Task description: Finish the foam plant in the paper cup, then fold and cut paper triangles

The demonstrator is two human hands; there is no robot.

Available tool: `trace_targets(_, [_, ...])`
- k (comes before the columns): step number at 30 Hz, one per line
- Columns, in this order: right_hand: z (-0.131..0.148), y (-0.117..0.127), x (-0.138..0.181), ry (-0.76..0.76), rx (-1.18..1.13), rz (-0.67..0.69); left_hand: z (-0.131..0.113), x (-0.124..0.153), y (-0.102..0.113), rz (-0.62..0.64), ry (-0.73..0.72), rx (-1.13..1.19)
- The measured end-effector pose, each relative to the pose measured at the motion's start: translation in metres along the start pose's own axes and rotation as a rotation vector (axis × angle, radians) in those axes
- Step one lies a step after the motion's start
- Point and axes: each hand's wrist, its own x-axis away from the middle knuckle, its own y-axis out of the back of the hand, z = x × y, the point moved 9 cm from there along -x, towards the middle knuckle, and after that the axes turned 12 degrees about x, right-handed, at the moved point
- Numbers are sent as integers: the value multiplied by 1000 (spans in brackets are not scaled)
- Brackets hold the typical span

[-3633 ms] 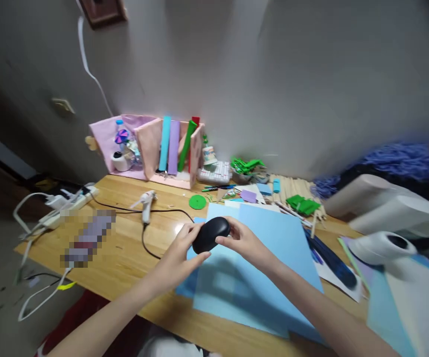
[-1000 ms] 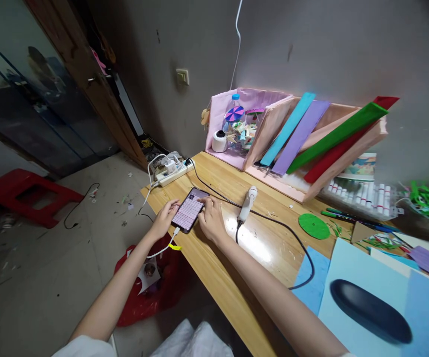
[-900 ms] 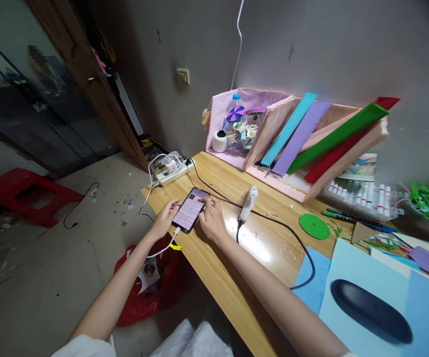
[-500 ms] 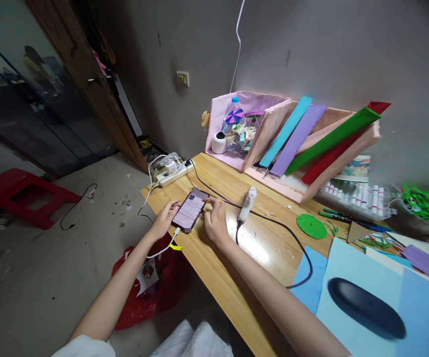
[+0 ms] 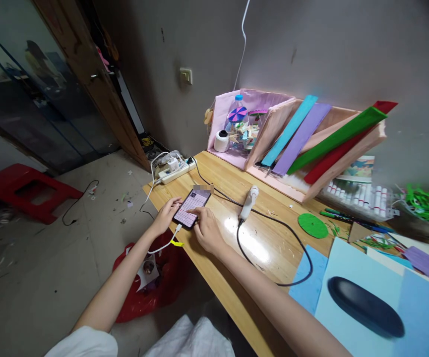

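A smartphone (image 5: 189, 208) lies face up near the table's left edge, its screen lit with lines of text. My left hand (image 5: 166, 216) grips the phone's left side, fingers along that edge. Over the lower right of the screen, my right hand (image 5: 207, 229) has its index finger stretched out and holds nothing; the other fingers are partly bent. A white charging cable (image 5: 166, 244) with a yellow tag is plugged into the phone's bottom end.
Behind the phone sits a power strip (image 5: 177, 172). A hot glue gun (image 5: 249, 202) with a black cord stands to the right. Fabric-covered boxes (image 5: 262, 163) line the wall. A dark oval case (image 5: 366, 306) lies on blue sheets. Below the table edge is a red bag (image 5: 128, 302).
My right hand has moved down and left, from the phone's upper right edge to the lower part of the screen. The left hand stays at the phone's side.
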Motion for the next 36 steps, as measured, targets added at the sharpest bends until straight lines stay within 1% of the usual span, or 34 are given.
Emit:
trace_targets(4, [9, -4, 0, 80, 2, 73, -2, 1, 0, -5, -2, 4])
trace_targets(7, [9, -4, 0, 80, 12, 81, -3, 1, -1, -3, -1, 6])
trace_targets(13, [-2, -1, 0, -23, 28, 12, -3, 1, -2, 0, 8, 9])
trace_targets(18, [-8, -1, 0, -77, 47, 14, -2, 1, -2, 7, 8, 16])
trace_targets(23, [-23, 1, 0, -204, 81, -50, -1, 1, -1, 3, 5, 4])
trace_targets(25, [-26, 2, 1, -229, 83, -72, 0, 1, 0, 2, 3, 0])
trace_targets(30, [-22, 10, 3, -198, 35, -124, 1, 1, 0, 7, 3, -1])
trace_targets(36, [-16, 2, 1, -141, 7, -11, -1, 1, 0, 1, 1, -3])
